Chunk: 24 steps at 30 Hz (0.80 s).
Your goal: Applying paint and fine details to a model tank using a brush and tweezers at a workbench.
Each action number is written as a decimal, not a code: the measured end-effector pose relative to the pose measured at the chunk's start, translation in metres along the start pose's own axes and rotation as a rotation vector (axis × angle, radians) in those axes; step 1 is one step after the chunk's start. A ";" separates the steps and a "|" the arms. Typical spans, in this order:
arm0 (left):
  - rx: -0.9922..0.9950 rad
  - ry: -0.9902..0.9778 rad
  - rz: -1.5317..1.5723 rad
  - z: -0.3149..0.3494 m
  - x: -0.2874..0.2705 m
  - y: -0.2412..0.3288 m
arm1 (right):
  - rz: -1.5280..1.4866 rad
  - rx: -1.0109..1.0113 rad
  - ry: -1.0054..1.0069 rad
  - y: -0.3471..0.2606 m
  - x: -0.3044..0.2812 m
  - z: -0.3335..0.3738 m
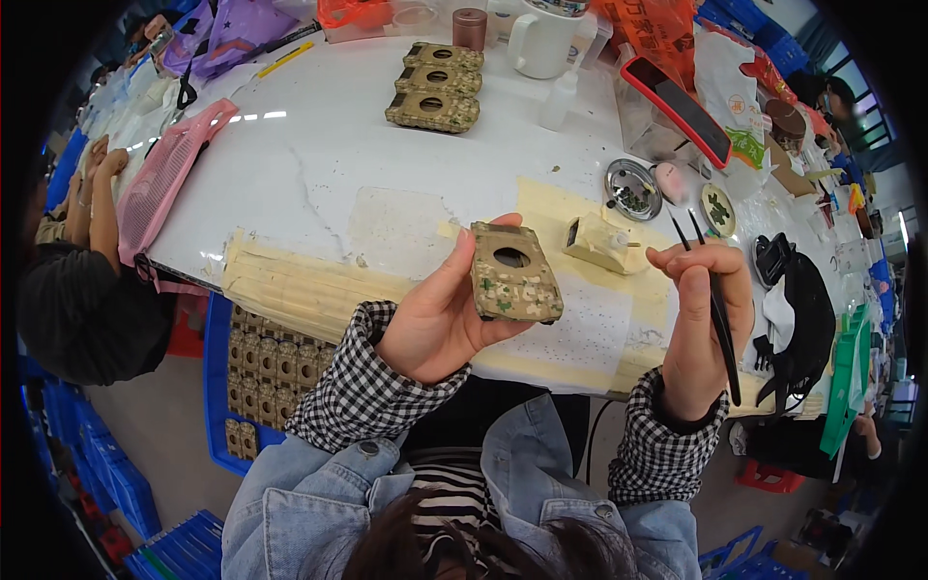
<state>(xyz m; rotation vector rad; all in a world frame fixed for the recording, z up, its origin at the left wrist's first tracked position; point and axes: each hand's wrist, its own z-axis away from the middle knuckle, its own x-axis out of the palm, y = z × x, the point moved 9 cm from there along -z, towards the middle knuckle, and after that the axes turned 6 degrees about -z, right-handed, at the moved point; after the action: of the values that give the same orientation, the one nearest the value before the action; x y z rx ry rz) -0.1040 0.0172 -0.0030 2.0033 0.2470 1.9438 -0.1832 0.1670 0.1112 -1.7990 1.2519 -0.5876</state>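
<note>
Though boxy, a round-holed camouflage hull (518, 282)

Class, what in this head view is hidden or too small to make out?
All in the head view:
Underside of the camouflage part, held in the left hand: faces away.
Middle of the black tweezers: covered by the right hand.
Green pieces in the metal dish: too small to identify.
Blue tray, right side: behind the left sleeve.

Model shell (522, 290) in left hand (430, 329) above near edge of table (319, 184), tweezers (720, 324) in right hand (701, 300), dish (610, 189) beyond right hand, three shells (459, 81) in row at far side, mug (543, 46) to their right, crate (214, 372) below table at left.
</note>
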 end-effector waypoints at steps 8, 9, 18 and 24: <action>0.031 0.074 -0.042 -0.001 -0.004 0.003 | 0.785 -0.207 -0.035 0.005 -0.002 -0.003; 0.030 0.079 -0.039 -0.001 -0.004 0.003 | 0.778 -0.216 -0.042 0.008 -0.001 -0.003; 0.024 0.080 -0.052 -0.002 -0.007 0.003 | 0.666 -0.227 -0.037 0.017 0.000 -0.004; 0.020 0.082 -0.072 -0.002 -0.007 0.002 | 0.696 -0.205 -0.043 0.018 0.002 -0.004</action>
<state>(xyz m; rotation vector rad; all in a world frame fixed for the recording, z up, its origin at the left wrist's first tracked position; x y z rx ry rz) -0.1065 0.0128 -0.0090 1.9020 0.3551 1.9886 -0.1952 0.1612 0.0983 -1.3792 1.8273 -0.0257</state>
